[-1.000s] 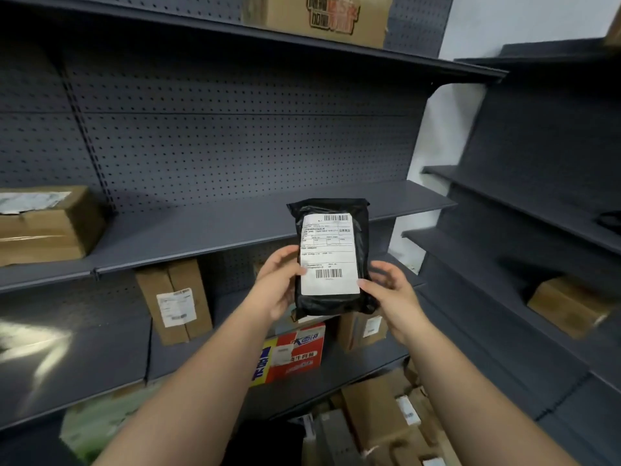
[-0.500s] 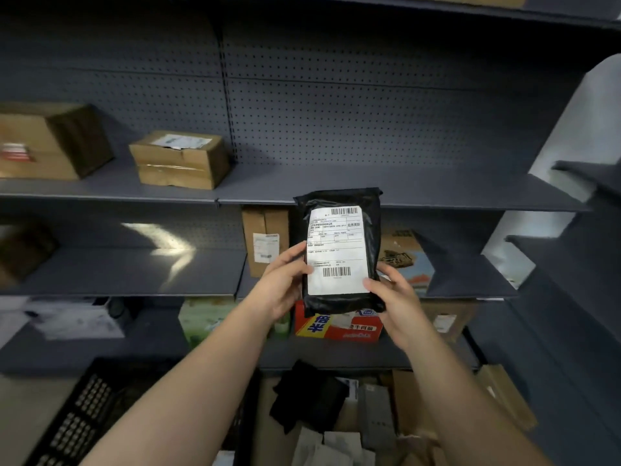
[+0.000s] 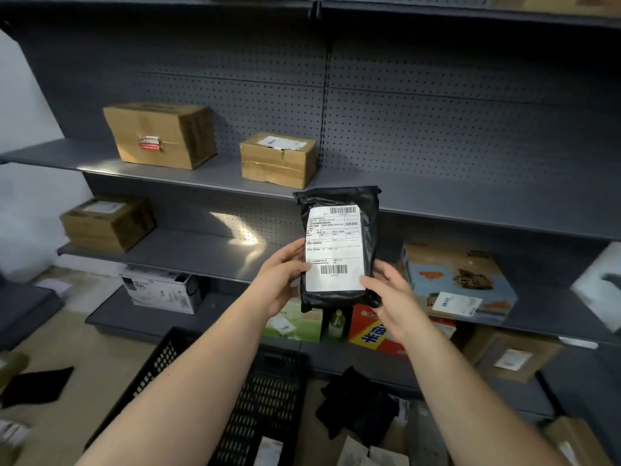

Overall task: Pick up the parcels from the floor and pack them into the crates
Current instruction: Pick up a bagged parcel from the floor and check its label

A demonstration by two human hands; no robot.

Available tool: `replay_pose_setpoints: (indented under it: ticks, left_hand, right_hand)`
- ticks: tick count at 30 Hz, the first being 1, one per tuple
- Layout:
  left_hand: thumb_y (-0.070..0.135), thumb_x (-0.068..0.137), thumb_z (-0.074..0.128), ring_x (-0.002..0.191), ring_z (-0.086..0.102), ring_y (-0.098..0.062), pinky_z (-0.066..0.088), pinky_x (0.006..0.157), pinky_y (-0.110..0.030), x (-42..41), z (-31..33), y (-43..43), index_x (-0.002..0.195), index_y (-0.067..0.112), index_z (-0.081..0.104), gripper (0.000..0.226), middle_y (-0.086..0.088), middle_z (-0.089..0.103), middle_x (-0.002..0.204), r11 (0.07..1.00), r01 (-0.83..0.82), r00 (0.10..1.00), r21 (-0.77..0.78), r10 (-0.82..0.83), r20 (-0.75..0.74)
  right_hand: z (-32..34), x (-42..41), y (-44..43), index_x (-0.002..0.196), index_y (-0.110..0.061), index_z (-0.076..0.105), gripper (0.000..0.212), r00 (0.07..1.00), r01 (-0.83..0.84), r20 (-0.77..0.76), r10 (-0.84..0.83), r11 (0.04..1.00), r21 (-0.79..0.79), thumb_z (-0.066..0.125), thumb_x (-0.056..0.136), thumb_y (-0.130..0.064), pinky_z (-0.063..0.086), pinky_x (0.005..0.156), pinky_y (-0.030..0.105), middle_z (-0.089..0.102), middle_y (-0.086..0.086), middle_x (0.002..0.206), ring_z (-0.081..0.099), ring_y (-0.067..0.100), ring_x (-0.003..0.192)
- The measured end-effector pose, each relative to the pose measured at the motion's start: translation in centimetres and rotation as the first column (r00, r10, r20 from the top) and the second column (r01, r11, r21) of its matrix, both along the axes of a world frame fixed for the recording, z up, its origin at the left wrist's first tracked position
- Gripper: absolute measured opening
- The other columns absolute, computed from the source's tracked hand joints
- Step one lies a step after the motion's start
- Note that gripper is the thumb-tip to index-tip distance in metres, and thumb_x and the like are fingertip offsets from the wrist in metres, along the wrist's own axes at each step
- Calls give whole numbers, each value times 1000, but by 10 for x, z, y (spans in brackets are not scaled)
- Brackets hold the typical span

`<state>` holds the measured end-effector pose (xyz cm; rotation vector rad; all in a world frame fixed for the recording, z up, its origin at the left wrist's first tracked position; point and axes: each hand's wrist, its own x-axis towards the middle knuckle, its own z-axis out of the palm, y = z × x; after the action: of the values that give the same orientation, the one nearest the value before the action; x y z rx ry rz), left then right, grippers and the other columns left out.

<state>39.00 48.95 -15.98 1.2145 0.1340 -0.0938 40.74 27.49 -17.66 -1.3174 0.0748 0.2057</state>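
Observation:
I hold a black plastic parcel (image 3: 368, 216) with a white shipping label upright in front of me. My left hand (image 3: 280, 284) grips its left edge, thumb on the label. My right hand (image 3: 389, 290) grips the lower right corner. Below my arms a black perforated crate (image 3: 268, 395) stands on the floor. More parcels lie on the floor to its right, among them a black bag (image 3: 356, 405) and pale packets (image 3: 369, 454).
Grey shelving (image 3: 215, 253) fills the wall ahead, carrying cardboard boxes (image 3: 161, 136), (image 3: 279, 159), (image 3: 107, 223), a blue box (image 3: 457, 280) and colourful cartons lower down. A flat black packet (image 3: 37, 385) lies on the beige floor at the left.
The view has swung left along the shelves and the crate has come into sight below. Both hands keep the same hold on the black parcel.

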Motion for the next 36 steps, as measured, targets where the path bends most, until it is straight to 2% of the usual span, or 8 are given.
replay_pose_setpoints:
  ticks: [4,6,13,16,21,26,31,36]
  left_hand:
    - [-14,91,51,91,71,-12,55,66,-33,1,-8,74,141,21,54,62,2,68,132,999,-32,999,-21,32,-9]
    - [-18,89,51,109,69,-21,56,74,-39,5,-17,110,138,23,56,64,1,67,133,998,-55,998,-38,54,-24]
    - [-19,87,53,119,66,-24,47,101,-57,17,-69,206,124,25,62,59,4,71,126,993,-85,989,-80,74,-127]
    - [-20,85,56,118,66,-27,50,97,-54,24,-96,231,121,24,63,57,1,73,122,996,-53,979,-75,37,-199]
    - [-21,82,59,104,72,-24,59,65,-41,35,-135,246,123,23,62,60,-2,73,122,997,-4,945,-77,-21,-327]
    - [-22,85,54,109,69,-27,55,92,-59,38,-179,244,126,27,62,64,-2,72,121,999,10,892,-53,-33,-452]
    - [-19,89,50,109,68,-28,57,79,-47,36,-239,231,125,30,59,62,-3,70,123,1000,8,833,7,-3,-553]
    - [-20,88,53,112,67,-29,57,72,-41,32,-316,218,122,31,59,62,-1,70,124,997,-46,759,54,70,-648]
  right_hand:
    - [-4,0,70,128,-16,56,41,999,-42,30,44,997,-68,64,92,2,52,98,39,68,2,121,66,17,109]
    - [-10,0,106,122,-19,58,38,999,-31,35,36,992,-123,63,92,3,54,87,29,68,-4,114,66,6,100]
    - [-56,6,211,137,-18,53,49,998,56,-30,-63,980,-191,65,93,-3,48,102,37,66,-10,113,62,13,112]
    - [-84,6,235,129,-20,59,40,991,78,-87,-98,974,-211,65,93,-4,49,104,42,69,-3,117,64,17,113]
    - [-118,-1,253,105,-27,58,30,966,121,-194,-172,961,-248,60,95,1,51,84,25,67,-14,97,64,3,90]
    - [-160,-4,254,133,-10,56,40,956,57,-242,-164,916,-397,63,94,-3,51,88,18,66,2,127,63,14,114]
    - [-215,-2,254,133,-16,57,46,942,23,-266,-206,828,-561,69,90,-7,47,103,35,62,-3,126,57,16,118]
    - [-285,2,247,127,-22,60,47,894,44,-348,-283,828,-559,69,86,-1,50,97,36,61,-1,123,59,17,114]
